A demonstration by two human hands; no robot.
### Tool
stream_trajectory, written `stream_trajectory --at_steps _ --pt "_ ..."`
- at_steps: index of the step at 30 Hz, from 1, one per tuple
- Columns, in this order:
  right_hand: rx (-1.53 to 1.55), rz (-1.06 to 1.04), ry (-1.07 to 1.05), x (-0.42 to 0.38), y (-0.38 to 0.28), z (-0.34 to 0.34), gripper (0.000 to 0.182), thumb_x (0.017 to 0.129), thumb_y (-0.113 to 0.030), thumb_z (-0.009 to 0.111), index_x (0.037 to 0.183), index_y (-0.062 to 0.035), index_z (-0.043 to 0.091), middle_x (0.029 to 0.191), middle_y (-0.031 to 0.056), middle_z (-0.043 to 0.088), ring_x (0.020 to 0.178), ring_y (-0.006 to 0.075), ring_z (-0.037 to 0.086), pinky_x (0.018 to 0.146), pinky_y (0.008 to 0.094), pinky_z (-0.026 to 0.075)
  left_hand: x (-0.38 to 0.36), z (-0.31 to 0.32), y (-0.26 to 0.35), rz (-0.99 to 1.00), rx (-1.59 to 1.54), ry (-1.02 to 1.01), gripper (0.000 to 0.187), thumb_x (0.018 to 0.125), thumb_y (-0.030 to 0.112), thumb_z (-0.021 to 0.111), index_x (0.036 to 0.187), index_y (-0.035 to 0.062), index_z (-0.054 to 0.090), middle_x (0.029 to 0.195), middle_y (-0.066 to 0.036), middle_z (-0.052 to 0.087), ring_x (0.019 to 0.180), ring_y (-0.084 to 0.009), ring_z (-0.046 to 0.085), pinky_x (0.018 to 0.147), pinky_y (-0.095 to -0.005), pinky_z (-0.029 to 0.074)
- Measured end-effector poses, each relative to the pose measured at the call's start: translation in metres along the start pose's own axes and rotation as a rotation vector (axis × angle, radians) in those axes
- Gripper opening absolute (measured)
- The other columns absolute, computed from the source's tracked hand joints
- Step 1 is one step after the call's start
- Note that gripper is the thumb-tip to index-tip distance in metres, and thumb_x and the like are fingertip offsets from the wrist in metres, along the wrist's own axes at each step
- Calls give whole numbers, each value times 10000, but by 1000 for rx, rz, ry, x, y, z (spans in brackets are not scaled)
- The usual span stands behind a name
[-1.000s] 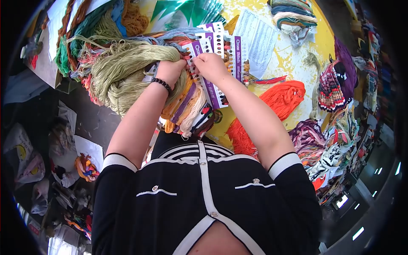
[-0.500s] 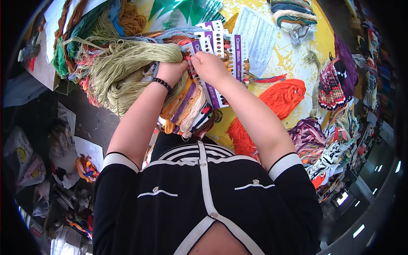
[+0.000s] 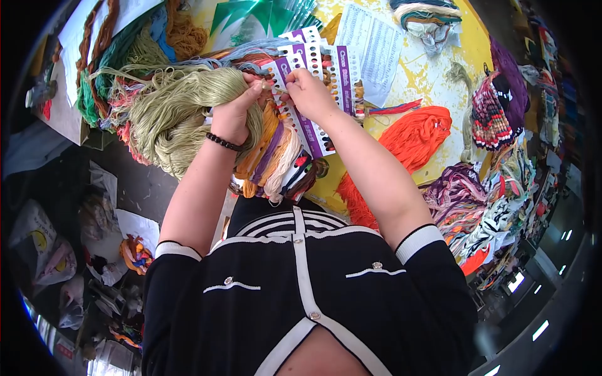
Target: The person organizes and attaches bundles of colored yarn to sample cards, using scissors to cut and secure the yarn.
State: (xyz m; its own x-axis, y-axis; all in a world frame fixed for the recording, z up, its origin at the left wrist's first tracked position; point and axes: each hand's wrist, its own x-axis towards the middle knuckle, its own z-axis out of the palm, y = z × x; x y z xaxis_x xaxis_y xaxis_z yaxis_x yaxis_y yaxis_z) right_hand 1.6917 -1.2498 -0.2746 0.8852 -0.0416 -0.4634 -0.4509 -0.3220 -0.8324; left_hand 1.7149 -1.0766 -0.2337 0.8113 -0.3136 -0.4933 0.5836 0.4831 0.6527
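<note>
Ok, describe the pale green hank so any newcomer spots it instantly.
From the yellow table, go to the left hand, wearing a dark beaded bracelet. The pale green hank bunches against it: one solid colour, bulkier than the multicoloured threads beside it.

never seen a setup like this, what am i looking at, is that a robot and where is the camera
No robot here, just a person working bare-handed. One camera worn on the head looks forward and down, so the wearer's black top with white trim fills the lower part. The left hand, wearing a black beaded bracelet, is against a thick olive-green skein of thread. The right hand is at a white punched card with a purple stripe. Whether either grip pinches a strand is too small to tell. The yellow, white-patched table also bears a bright orange-red thread bundle and a white printed paper sheet.
</note>
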Motion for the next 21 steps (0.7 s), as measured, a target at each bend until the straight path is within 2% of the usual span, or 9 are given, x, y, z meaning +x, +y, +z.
stream_trajectory --at_steps 5,7,8,12,14,16,17,19,21 --pt "87 -3 -20 -1 3 2 156 922 -94 464 1050 -8 492 835 79 638 770 140 644 659 264 488 3 -4 -6 -6 -11 -59 174 845 0 622 983 39 524 929 -84 643 823 -145 604 691 -250 465" --pt "132 -1 -20 -6 -6 -2 152 919 -94 468 1046 -15 496 831 75 637 765 134 635 664 261 482 3 3 -6 -13 -37 5 174 847 -13 609 989 32 519 948 -94 643 825 -146 604 699 -255 471" --pt "319 62 -51 -9 -11 -6 152 914 -94 473 1047 -27 504 826 68 635 757 126 620 675 256 473 5 2 -6 -15 -36 3 174 847 -13 609 989 32 519 948 -94 643 825 -146 604 699 -255 471" --pt "808 173 -98 -13 -20 -18 168 898 -114 500 1054 -57 523 803 47 621 751 110 578 713 248 448 13 0 -20 78 418 -111 247 844 -30 578 1085 6 536 956 -73 625 839 -144 595 729 -261 481" --pt "838 152 -126 -11 -18 -18 182 897 -127 514 1063 -54 527 807 45 611 758 112 581 721 254 449 17 -1 -21 153 557 -193 272 840 -25 577 1109 -1 550 951 -62 617 838 -141 591 733 -259 481" --pt "673 162 -111 -10 -17 -15 181 901 -147 523 1056 -53 520 864 50 606 754 117 584 736 256 452 17 -6 -12 357 1085 -275 318 818 17 615 1134 10 577 941 -41 607 843 -131 585 705 -257 481" --pt "678 160 -110 -7 -13 -12 181 901 -147 523 1056 -53 520 864 50 606 754 117 584 736 256 452 16 -11 -11 125 600 -160 298 800 57 644 1094 26 610 920 -34 602 816 -118 578 676 -250 473" --pt "371 91 -134 -1 -3 -7 164 912 -161 516 1035 -52 517 913 50 596 756 122 584 754 255 454 8 -21 28 -117 347 -119 316 822 66 598 1137 50 586 867 -15 574 741 -110 552 640 -235 453" --pt "453 118 -171 -2 -7 -4 156 911 -158 513 1024 -50 514 924 49 592 776 124 590 758 259 456 -3 -43 52 -215 111 -124 345 845 68 554 1189 61 543 818 -9 542 709 -112 538 608 -228 438"
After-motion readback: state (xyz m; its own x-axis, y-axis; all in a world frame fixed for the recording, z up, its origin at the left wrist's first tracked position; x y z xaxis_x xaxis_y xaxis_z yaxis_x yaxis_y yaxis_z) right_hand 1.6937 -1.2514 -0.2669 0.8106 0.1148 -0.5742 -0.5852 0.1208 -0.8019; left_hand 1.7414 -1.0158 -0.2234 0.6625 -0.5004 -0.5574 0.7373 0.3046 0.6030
